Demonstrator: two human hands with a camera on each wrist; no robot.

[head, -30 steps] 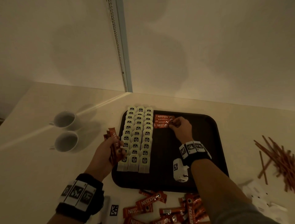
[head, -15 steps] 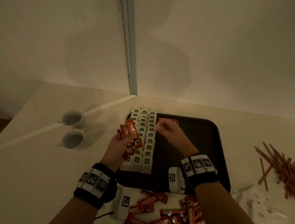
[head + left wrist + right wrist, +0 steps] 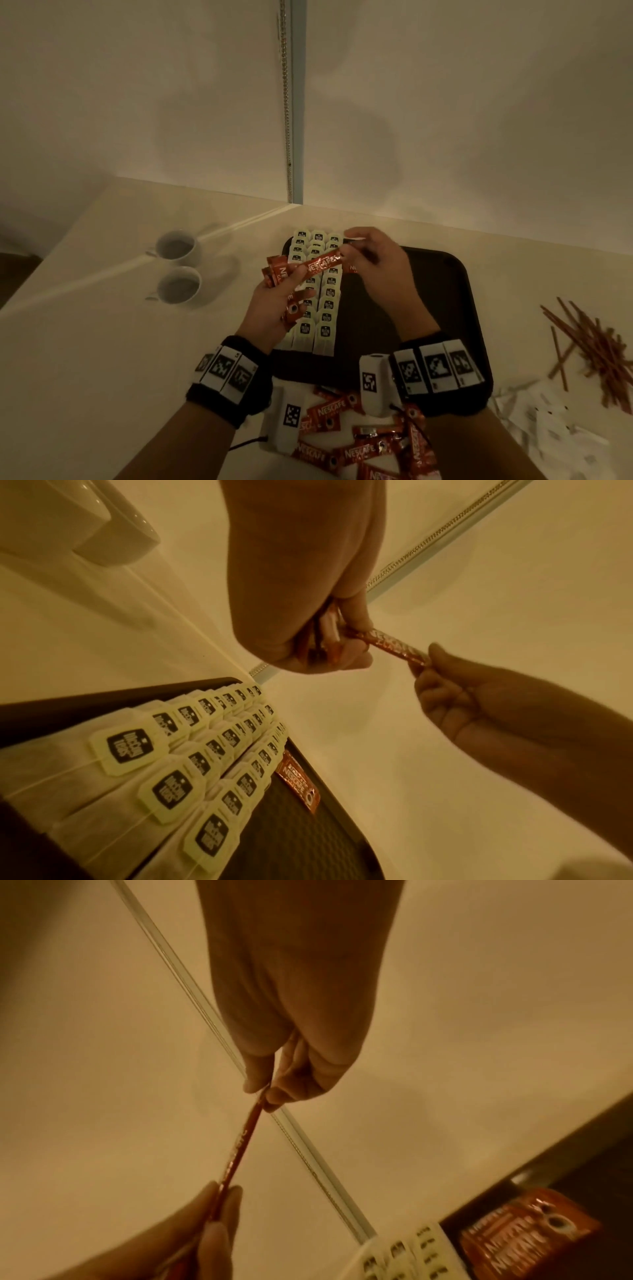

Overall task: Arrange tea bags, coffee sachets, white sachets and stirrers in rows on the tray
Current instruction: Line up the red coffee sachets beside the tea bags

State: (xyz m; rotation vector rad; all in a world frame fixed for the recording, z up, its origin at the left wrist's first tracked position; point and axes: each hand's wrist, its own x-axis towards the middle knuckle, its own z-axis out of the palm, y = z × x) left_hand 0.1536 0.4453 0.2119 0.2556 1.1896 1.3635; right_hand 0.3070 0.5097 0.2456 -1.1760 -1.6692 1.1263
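A single coffee sachet [image 3: 320, 264], red and stick-shaped, spans the gap between the two hands above the tray [image 3: 445, 291]; its far end is pinched between thumb and fingertips of the right hand [image 3: 378, 270], its near end is still pinched by the left hand [image 3: 274, 305]; in the right wrist view the same sachet [image 3: 240, 1146] appears edge-on, running from the right fingertips [image 3: 253, 1085] down to the left fingers [image 3: 219, 1215]. The left hand is also curled round a bundle of further sachets [image 3: 279, 272], fanned out above its thumb; seen from the left wrist, this bundle [image 3: 323, 639] sits inside the closed fist. Below both hands, three rows of tea bags [image 3: 318, 291] fill the left part of the tray, tags uppermost; just right of the rows, under the right hand, placed coffee sachets [image 3: 298, 780] lie flat on the tray floor, near its far edge. Near the wrists, on the counter [image 3: 85, 359] before the tray's front edge, lies a loose heap of coffee sachets [image 3: 359, 442]. Well right of the right hand, a scattered pile of stirrers [image 3: 596, 346] rests on the counter; nearer than these, white sachets [image 3: 555, 428] lie in disorder. Left of the left hand, two white cups [image 3: 176, 267] stand side by side on the counter.
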